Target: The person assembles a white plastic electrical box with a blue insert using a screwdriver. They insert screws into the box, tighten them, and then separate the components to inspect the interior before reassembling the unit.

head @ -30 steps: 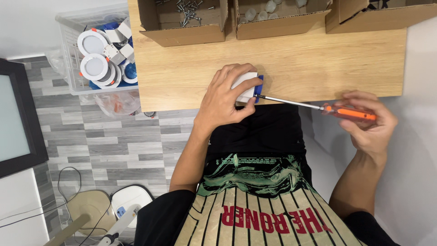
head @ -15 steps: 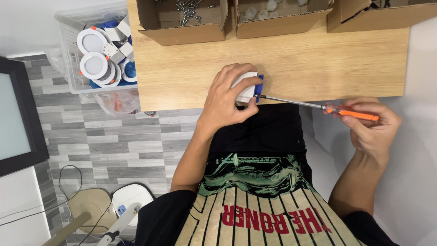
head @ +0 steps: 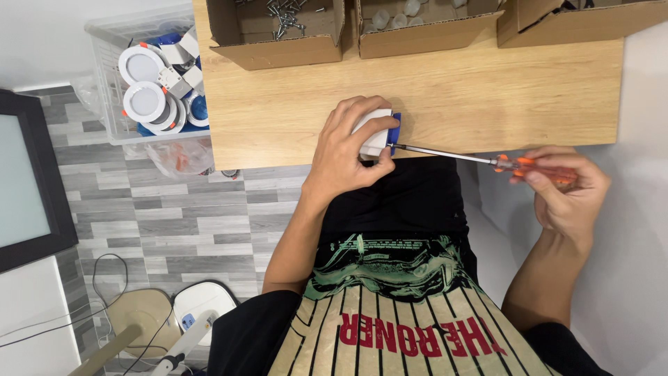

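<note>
Starting at the left of my view, I see a dark-framed panel [head: 28, 181] standing on the grey plank floor [head: 174, 209], and beyond it a clear plastic bin [head: 104, 83] holding round white light fittings [head: 142, 66] with blue parts among them. Next comes the light wooden table [head: 487, 90], with three open cardboard boxes along its far edge: the left box [head: 278, 49] holds loose screws, the middle box [head: 417, 38] holds small pale parts, and what the right box [head: 570, 24] holds I cannot make out. At the near edge of the table my left hand [head: 344, 157] is wrapped around a small white block-shaped part [head: 372, 132], fingers curled over its top and thumb pressed under its near side, so the hold is firm and closed. The part is white and boxy with a blue piece [head: 395, 129] on its right end, and most of its body is hidden beneath my fingers. A screwdriver [head: 487, 160] lies nearly level to the right, its thin metal shaft meeting the blue end at the tip. My right hand [head: 567, 191], off the table's edge and over my lap, closes around the orange handle, fingers and thumb pinching it.
</note>
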